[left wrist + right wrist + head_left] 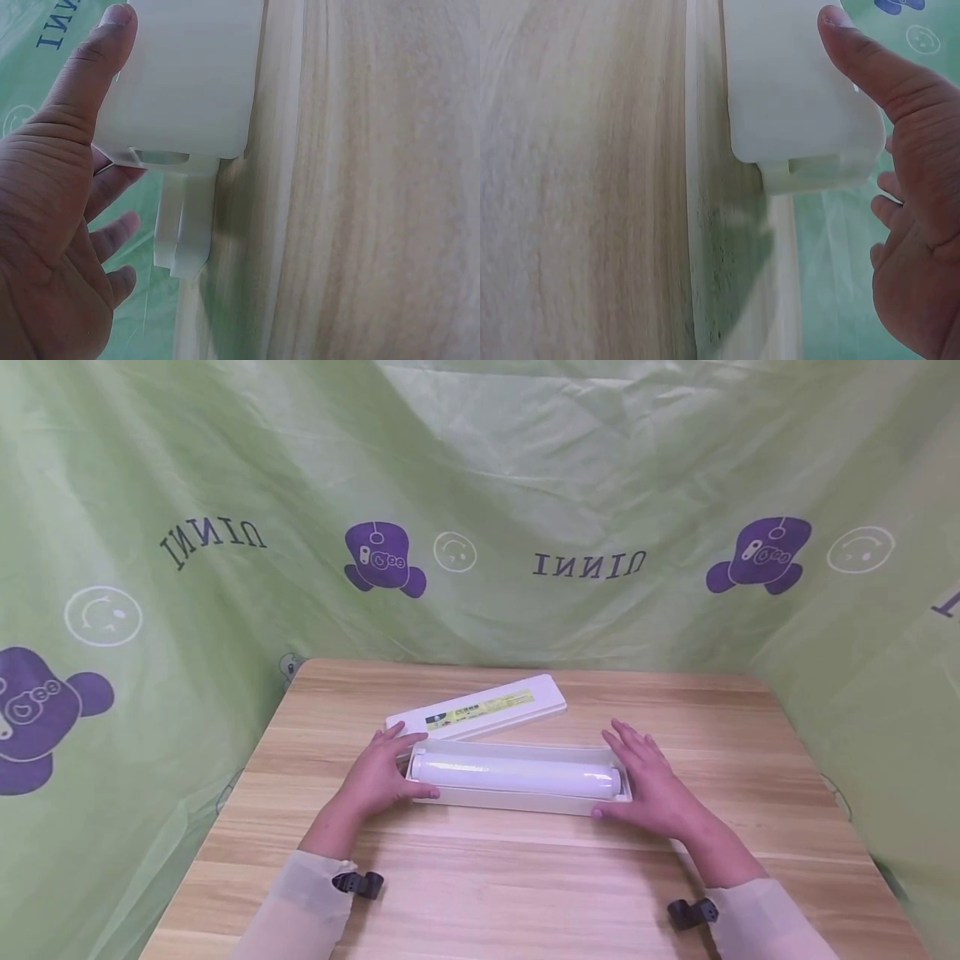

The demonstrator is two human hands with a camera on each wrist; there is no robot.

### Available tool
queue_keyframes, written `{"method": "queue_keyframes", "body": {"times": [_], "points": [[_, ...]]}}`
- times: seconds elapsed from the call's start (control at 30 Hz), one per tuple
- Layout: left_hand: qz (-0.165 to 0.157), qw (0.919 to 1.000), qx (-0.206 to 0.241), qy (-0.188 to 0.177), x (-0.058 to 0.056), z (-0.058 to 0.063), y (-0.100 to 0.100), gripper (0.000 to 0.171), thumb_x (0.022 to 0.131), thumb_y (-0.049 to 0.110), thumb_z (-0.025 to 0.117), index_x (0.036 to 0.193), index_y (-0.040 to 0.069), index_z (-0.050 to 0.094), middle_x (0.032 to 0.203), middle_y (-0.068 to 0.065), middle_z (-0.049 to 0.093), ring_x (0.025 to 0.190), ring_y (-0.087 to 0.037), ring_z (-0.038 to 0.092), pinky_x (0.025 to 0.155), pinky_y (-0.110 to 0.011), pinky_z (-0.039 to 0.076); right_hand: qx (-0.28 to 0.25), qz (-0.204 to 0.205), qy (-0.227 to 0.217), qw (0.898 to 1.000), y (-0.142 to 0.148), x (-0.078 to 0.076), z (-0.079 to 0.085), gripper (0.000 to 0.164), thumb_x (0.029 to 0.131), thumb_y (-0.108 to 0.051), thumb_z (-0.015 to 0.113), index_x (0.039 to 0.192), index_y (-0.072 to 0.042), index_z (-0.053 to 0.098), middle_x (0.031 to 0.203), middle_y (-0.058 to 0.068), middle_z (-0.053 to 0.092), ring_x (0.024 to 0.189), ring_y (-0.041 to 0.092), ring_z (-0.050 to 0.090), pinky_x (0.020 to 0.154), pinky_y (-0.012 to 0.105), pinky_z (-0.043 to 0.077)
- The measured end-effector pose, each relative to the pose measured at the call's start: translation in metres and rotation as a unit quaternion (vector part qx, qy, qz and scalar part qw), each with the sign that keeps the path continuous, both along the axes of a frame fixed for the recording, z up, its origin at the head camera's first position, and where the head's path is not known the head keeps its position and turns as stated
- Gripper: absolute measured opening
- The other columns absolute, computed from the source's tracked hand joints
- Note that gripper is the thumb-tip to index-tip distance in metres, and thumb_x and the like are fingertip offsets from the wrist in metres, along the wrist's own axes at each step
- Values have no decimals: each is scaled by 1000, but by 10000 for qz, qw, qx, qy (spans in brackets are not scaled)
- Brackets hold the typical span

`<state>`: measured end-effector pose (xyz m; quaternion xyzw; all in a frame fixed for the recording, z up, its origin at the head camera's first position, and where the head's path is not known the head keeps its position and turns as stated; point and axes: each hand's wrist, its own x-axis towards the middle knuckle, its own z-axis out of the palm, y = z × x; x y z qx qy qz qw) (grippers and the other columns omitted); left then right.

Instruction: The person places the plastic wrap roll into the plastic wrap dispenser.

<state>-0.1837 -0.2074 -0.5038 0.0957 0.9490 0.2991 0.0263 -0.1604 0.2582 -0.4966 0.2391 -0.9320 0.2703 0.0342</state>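
A long white cling film box (510,802) lies across the table with its top off. Inside it rests a shiny white roll of cling film (517,777). At the left end, my left hand (375,777) holds the box, thumb on the front wall and forefinger at the far edge. My right hand (654,787) grips the right end in the same way, thumb low on the front. Both wrist views show the thumb against the smooth front wall, with the other fingers partly hidden behind the box. Behind it lies the white lid (525,685) bearing a yellow-green label.
The wooden table (510,877) stretches in front of and beside the box. Green printed curtains (487,460) hang close behind the table and along both sides. The lid lies at a slant near the box's left rear, close to my left fingers.
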Motion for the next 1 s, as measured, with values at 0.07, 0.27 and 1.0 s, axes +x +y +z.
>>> {"method": "queue_keyframes", "body": {"times": [0.07, 0.27, 1.0], "points": [[-7, 10000, -8, 11, 0, 0, 0, 115, 51, 82, 85, 147, 24, 60, 166, -18, 32, 151, -56, 20, 121, -68, 22, -16, -9, -58, 10000, 2, 0, 1, 124, 69, -65, 89, 162, -6, 32, 171, 17, 21, 156, 39, 17, 129, 53, 4], [-34, 9999, -44, 84, 0, -1, -1, 114, 52, 82, 85, 147, 24, 60, 166, -18, 33, 150, -56, 22, 121, -67, 23, -65, 22, -111, 9999, 7, 2, 1, 123, 69, -64, 89, 163, -7, 31, 171, 17, 20, 157, 40, 16, 130, 49, 2], [-26, 10000, -62, -13, 3, 3, 0, 114, 52, 81, 85, 148, 25, 60, 168, -17, 29, 151, -56, 19, 120, -70, 22, -242, 45, -488, 9985, 22, 4, -7, 115, 73, -60, 87, 161, -7, 36, 166, 22, 31, 152, 50, 23, 122, 69, 17]]}}
